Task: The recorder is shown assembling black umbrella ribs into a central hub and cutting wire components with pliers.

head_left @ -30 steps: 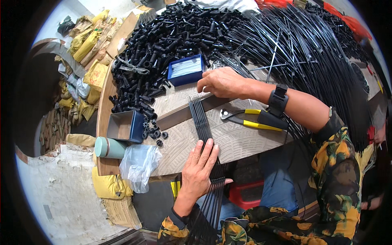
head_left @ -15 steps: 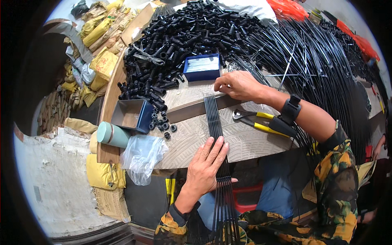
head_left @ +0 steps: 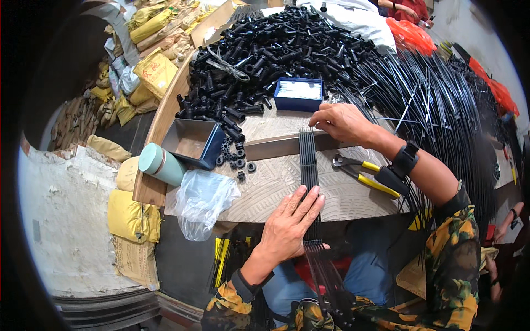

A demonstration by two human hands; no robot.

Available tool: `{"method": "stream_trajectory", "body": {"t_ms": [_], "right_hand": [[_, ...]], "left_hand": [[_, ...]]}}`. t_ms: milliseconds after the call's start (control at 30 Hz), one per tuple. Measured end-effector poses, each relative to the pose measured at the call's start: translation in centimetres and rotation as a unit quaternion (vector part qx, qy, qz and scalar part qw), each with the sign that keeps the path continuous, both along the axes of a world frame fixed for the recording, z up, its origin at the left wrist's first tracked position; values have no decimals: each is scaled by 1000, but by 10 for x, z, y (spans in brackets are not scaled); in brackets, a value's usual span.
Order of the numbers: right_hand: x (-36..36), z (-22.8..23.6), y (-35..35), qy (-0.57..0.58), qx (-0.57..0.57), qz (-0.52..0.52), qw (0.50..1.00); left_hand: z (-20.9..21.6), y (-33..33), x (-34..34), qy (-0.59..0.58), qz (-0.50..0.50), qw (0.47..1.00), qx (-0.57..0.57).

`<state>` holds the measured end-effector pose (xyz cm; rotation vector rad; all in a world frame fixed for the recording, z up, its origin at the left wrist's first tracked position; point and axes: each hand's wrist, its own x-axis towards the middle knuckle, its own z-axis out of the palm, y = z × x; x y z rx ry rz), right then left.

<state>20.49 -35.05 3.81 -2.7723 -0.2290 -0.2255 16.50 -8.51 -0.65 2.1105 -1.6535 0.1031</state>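
A flat row of thin black rods (head_left: 308,160) runs from the worktable toward my lap, its pale tips crossing a straight metal bar (head_left: 276,146). My left hand (head_left: 288,229) lies over the rods at the table's near edge, fingers stretched across them and thumb beneath, gripping the row. By the tips, my right hand (head_left: 346,122) has its fingers pinched together; whatever is between them is too small to make out. Just beyond stands a blue box (head_left: 298,105) of thin white pieces. Pincers (head_left: 378,186) with yellow-and-black handles lie right of the rods.
Black tubes (head_left: 265,55) are heaped at the back, with long black rods (head_left: 425,94) piled at the right. An open blue box (head_left: 210,149), small black rings (head_left: 237,157), a green cylinder (head_left: 160,164) and a plastic bag (head_left: 204,201) occupy the left. Another person's hand (head_left: 406,11) shows at the far edge.
The view has shifted, so most tabletop things appear further right. The rods' near ends have swung rightward. Both hands keep nearly the same places on the row.
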Motion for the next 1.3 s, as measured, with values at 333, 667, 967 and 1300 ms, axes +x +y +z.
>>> {"method": "stream_trajectory", "body": {"t_ms": [333,667,967,1300], "right_hand": [[3,-2,-5,-1,4,-3,1000],[36,10,-8,19,-14,-59,998],[106,3,-13,-36,-149,-102,983],[107,-8,-11,-50,-205,-134,968]], "left_hand": [[-2,-1,1,4,-10,1000,-9],[-14,-8,7,-54,-13,998,-34],[-19,-14,7,-119,35,991,-52],[-27,-15,9,-123,43,989,-74]]}}
